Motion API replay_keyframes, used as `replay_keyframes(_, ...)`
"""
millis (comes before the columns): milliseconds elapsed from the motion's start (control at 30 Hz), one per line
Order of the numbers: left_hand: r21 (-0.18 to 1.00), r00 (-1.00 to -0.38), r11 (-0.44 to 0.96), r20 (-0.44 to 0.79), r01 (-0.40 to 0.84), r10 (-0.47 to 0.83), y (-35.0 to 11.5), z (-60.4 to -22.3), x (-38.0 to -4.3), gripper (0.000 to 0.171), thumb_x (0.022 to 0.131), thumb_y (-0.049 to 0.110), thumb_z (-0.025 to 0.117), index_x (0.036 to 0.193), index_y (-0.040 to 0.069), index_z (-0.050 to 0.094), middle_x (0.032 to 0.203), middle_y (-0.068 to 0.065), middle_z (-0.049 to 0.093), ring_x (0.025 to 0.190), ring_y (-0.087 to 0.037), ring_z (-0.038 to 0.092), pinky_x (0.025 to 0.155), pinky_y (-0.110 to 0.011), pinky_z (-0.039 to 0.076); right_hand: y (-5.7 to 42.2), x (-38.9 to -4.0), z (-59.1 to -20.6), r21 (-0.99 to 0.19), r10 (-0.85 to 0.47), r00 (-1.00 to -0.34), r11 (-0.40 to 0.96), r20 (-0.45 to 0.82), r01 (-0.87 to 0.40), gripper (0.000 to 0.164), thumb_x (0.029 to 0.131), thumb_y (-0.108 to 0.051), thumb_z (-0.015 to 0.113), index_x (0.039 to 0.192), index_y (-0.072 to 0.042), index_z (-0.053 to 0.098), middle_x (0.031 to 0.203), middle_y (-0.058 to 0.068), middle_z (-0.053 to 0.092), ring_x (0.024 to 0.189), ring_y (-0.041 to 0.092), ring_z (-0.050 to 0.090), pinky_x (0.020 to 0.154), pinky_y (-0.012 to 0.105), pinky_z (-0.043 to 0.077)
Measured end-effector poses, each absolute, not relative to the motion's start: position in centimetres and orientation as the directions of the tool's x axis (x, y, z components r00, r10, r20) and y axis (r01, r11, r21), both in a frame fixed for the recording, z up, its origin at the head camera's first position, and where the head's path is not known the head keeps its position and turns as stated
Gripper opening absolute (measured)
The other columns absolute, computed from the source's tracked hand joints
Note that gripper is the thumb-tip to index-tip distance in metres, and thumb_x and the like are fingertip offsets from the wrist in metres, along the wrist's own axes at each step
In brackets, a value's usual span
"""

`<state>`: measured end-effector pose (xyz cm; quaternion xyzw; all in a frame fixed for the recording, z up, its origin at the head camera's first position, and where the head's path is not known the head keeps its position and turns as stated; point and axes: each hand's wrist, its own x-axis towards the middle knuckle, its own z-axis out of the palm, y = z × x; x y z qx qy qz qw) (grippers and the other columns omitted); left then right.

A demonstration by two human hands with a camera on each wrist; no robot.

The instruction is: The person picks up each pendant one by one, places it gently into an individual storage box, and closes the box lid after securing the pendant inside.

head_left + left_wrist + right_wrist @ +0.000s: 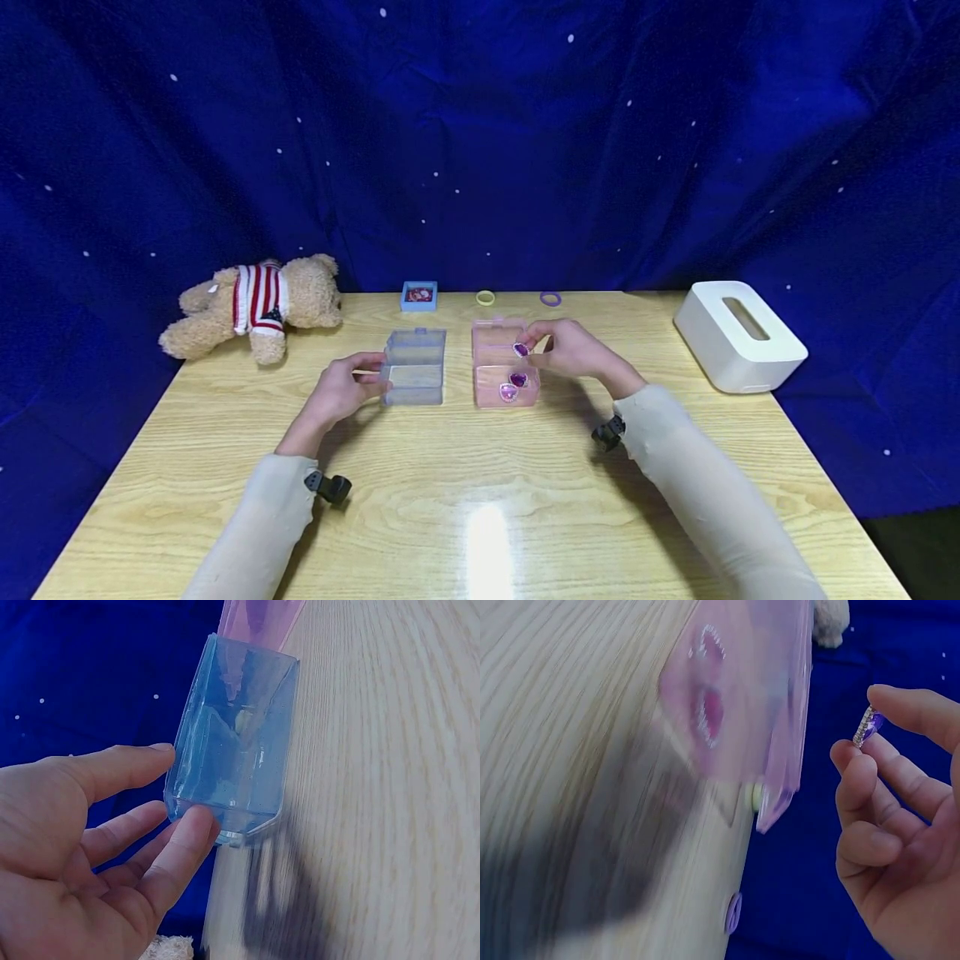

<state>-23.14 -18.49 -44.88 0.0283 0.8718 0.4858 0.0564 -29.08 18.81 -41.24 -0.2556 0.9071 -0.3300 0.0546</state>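
Note:
An open translucent blue plastic box (415,377) stands on the table left of center. My left hand (348,386) holds its left end with thumb and fingertips; in the left wrist view the fingers (184,859) are at its corner. To the right, an open translucent pink plastic box (486,379) contains a dark purple gem (518,380) and a paler pink-purple gem (508,392), both with sparkling rims. Over this box, my right hand (570,350) pinches another purple gem (868,726) edged with small stones, between thumb and fingertip.
Behind the boxes lie a small blue square frame (418,306), a yellow ring (485,305) and a purple ring (551,305). A teddy bear (258,308) in a striped shirt lies at the far left. At the right stands a white tissue box (738,354). A dark blue curtain (480,167) hangs behind the table.

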Motion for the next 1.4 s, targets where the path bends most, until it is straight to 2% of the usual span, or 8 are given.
replay_keyframes(167,0.846,-0.992,0.532,-0.074,-0.01,0.099,-18.4,-44.8,-23.2,0.056,0.09,0.012,0.073,0.141,0.003,0.054,0.134,-0.024,0.06,0.12,-0.038,0.063,0.091,-0.036,0.057,17.0,-29.1,-40.9,-0.632,-0.518,-0.854,0.645,0.053,-0.43,0.027,0.082,-0.012,0.077,0.108,-0.011,0.072,0.1,0.006,0.071,0.072,0.019,0.065,0.067,0.027,0.052)
replay_keyframes(567,0.836,-0.992,0.549,-0.086,-0.021,0.094,-18.6,-44.8,-23.1,0.055,0.091,0.014,0.072,0.142,0.004,0.053,0.134,-0.022,0.061,0.122,-0.037,0.062,0.092,-0.036,0.057,12.6,-29.4,-41.0,-0.576,-0.582,-0.806,0.623,0.109,-0.529,0.024,0.081,-0.013,0.073,0.105,-0.012,0.072,0.097,0.003,0.074,0.074,0.012,0.064,0.07,0.023,0.052)
replay_keyframes(767,0.83,-0.992,0.557,-0.085,-0.019,0.093,-18.5,-44.9,-23.2,0.055,0.091,0.015,0.073,0.141,0.005,0.054,0.133,-0.022,0.062,0.122,-0.037,0.062,0.091,-0.037,0.057,10.4,-29.6,-41.0,-0.522,-0.588,-0.801,0.651,0.111,-0.551,0.026,0.082,-0.021,0.076,0.107,-0.017,0.073,0.098,-0.002,0.075,0.075,0.006,0.065,0.081,0.028,0.051)
replay_keyframes(833,0.83,-0.992,0.557,-0.086,-0.021,0.091,-18.5,-44.9,-23.2,0.055,0.091,0.015,0.073,0.141,0.005,0.054,0.133,-0.022,0.062,0.121,-0.037,0.062,0.091,-0.037,0.057,9.7,-29.6,-41.0,-0.524,-0.589,-0.802,0.655,0.099,-0.545,0.026,0.083,-0.021,0.077,0.108,-0.017,0.073,0.099,-0.002,0.075,0.075,0.006,0.065,0.08,0.027,0.05)
replay_keyframes(967,0.83,-0.993,0.557,-0.079,-0.016,0.09,-18.5,-44.8,-23.2,0.055,0.091,0.014,0.073,0.141,0.004,0.054,0.133,-0.022,0.062,0.121,-0.036,0.063,0.091,-0.036,0.057,8.5,-29.3,-41.0,-0.546,-0.589,-0.805,0.653,0.069,-0.525,0.028,0.084,-0.019,0.077,0.111,-0.016,0.072,0.102,-0.001,0.074,0.071,0.007,0.061,0.066,0.022,0.047)
replay_keyframes(1033,0.831,-0.993,0.556,-0.077,-0.015,0.087,-18.6,-44.8,-23.2,0.055,0.09,0.013,0.073,0.141,0.004,0.054,0.133,-0.022,0.062,0.12,-0.036,0.063,0.09,-0.035,0.057,7.9,-29.3,-41.1,-0.551,-0.589,-0.805,0.652,0.063,-0.52,0.028,0.084,-0.019,0.077,0.112,-0.016,0.072,0.103,-0.001,0.075,0.073,0.009,0.063,0.066,0.022,0.047)
replay_keyframes(1233,0.838,-0.993,0.546,-0.074,-0.013,0.089,-18.5,-44.7,-23.2,0.055,0.09,0.012,0.073,0.141,0.002,0.054,0.132,-0.023,0.062,0.12,-0.037,0.063,0.091,-0.035,0.057,6.5,-29.2,-41.7,-0.573,-0.58,-0.813,0.648,0.057,-0.502,0.031,0.084,-0.015,0.077,0.114,-0.013,0.071,0.105,0.004,0.074,0.104,0.027,0.069,0.096,0.036,0.051)
replay_keyframes(1400,0.838,-0.994,0.546,-0.066,-0.005,0.092,-18.4,-44.7,-23.1,0.055,0.09,0.012,0.073,0.141,0.001,0.054,0.132,-0.024,0.062,0.119,-0.037,0.064,0.091,-0.034,0.058,5.6,-29.1,-42.2,-0.587,-0.587,-0.809,0.645,0.031,-0.49,0.032,0.085,-0.015,0.077,0.115,-0.01,0.07,0.107,0.006,0.074,0.109,0.028,0.068,0.103,0.039,0.049)
